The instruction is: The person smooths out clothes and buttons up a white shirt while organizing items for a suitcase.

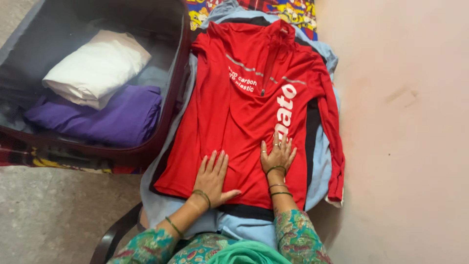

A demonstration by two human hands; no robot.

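Head view: your left hand (211,177) and right hand (277,155) lie flat on one red shirt (244,112), fingers spread and gripping nothing. The shirt is smooth, thin knit with white lettering and black side panels; it lies on a pale blue garment (322,171). Its right sleeve runs close to the pink wall (405,122). Bare grey floor (53,215) lies open at your left. One open suitcase (178,73) holds two folded cloths: one white (95,66), one purple (97,117).
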